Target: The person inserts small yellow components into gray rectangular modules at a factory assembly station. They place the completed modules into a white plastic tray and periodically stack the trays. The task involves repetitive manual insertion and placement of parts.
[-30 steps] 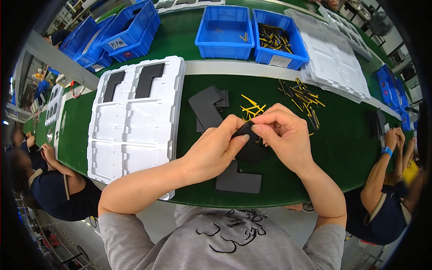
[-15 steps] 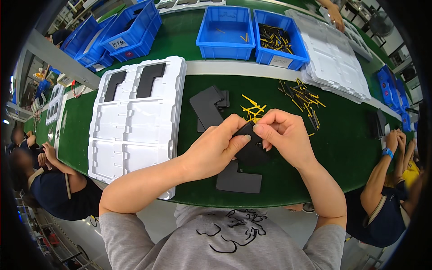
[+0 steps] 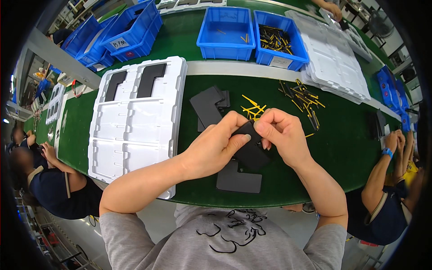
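A flat black L-shaped piece (image 3: 252, 152) is tilted in the grip of my left hand (image 3: 221, 145), whose thumb lies across its face. Thumb and fingertips of my right hand (image 3: 281, 135) pinch together at the piece's upper corner; whatever is between them is hidden. Another black L-shaped piece (image 3: 239, 178) lies on the green table just below my hands. Beyond my left hand sits a small overlapping pile of black L-shaped pieces (image 3: 207, 107). Thin yellow strips (image 3: 253, 107) are scattered right behind my fingertips.
At left, a white compartment tray (image 3: 135, 130) carries two black L-shaped pieces in its far compartments. Black and yellow strips (image 3: 302, 98) lie at right. Behind stand blue bins (image 3: 225, 36) and stacked white trays (image 3: 330, 58). Co-workers sit at both sides; a person's hand (image 3: 334, 10) shows far right.
My hands stay almost in place, still together at the black piece's upper corner. At the far upper right, the other person's hand has shifted slightly and a dark piece shows beside it.
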`<state>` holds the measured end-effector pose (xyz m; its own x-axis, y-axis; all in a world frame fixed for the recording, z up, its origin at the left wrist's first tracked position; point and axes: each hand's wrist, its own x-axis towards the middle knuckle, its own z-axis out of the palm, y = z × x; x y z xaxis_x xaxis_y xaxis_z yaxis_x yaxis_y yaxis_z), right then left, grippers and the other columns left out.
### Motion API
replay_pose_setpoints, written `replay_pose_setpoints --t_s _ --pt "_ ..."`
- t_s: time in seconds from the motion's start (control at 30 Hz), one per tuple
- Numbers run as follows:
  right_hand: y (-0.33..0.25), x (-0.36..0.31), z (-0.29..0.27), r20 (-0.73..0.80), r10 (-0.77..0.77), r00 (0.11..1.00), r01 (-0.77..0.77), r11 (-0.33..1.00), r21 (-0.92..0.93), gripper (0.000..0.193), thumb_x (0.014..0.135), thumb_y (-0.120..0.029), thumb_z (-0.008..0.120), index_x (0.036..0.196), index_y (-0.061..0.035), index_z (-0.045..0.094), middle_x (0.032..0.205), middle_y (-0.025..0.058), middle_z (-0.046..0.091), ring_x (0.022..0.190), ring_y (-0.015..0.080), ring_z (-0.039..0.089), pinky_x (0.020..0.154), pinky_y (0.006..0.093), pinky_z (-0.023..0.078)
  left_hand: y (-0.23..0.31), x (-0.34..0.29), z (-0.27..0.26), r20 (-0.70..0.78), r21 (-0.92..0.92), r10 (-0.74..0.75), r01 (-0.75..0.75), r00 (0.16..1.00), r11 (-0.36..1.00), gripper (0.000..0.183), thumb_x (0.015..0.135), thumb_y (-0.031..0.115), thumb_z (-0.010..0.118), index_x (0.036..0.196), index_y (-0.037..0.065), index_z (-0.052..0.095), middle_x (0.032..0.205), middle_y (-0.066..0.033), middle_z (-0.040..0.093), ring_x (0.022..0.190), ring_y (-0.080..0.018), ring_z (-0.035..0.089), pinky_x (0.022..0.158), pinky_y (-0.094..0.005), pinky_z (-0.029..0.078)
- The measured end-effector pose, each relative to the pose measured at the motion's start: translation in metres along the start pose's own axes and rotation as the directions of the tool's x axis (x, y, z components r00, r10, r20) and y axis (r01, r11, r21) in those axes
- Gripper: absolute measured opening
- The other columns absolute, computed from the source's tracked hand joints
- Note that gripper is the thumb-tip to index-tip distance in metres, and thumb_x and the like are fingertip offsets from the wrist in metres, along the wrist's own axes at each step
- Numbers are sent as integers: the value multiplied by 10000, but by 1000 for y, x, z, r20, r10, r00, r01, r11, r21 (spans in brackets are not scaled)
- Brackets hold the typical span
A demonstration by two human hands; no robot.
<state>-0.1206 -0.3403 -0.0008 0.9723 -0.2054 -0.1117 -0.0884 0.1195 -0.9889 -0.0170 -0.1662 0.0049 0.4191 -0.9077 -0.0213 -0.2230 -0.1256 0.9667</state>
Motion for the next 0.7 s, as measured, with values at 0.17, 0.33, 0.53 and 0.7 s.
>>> replay_pose_setpoints --t_s 0.17,0.33,0.53,0.7 --pt "-3 5 -15 132 -37 991 30 998 57 179 962 -140 550 1024 1 641 848 19 615 675 66 545 617 210 458 10 5 -12 58 -271 -162 171 985 947 326 987 68 458 1291 56 341 1039 -77 625 874 -108 612 671 -234 521" --pt "-4 4 -19 200 -211 957 248 952 -180 233 897 -41 604 1127 -20 635 948 39 627 743 90 585 669 237 489 6 6 -15 0 -320 -122 115 993 940 310 975 52 475 1278 42 404 1050 -86 644 860 -96 616 638 -222 514" --pt "-4 7 -18 204 -403 892 452 797 -402 258 816 19 664 1073 -6 654 913 82 642 771 156 629 677 272 502 7 7 -14 11 -319 -144 140 990 937 333 971 44 480 1299 22 428 1067 -81 643 827 -86 612 590 -218 506" --pt "0 6 -17 181 -451 874 481 757 -441 222 808 10 671 1030 1 663 863 76 647 734 170 628 650 274 494 6 5 -14 21 -317 -155 154 988 936 324 965 28 483 1288 10 462 1043 -73 651 820 -80 610 572 -219 507"
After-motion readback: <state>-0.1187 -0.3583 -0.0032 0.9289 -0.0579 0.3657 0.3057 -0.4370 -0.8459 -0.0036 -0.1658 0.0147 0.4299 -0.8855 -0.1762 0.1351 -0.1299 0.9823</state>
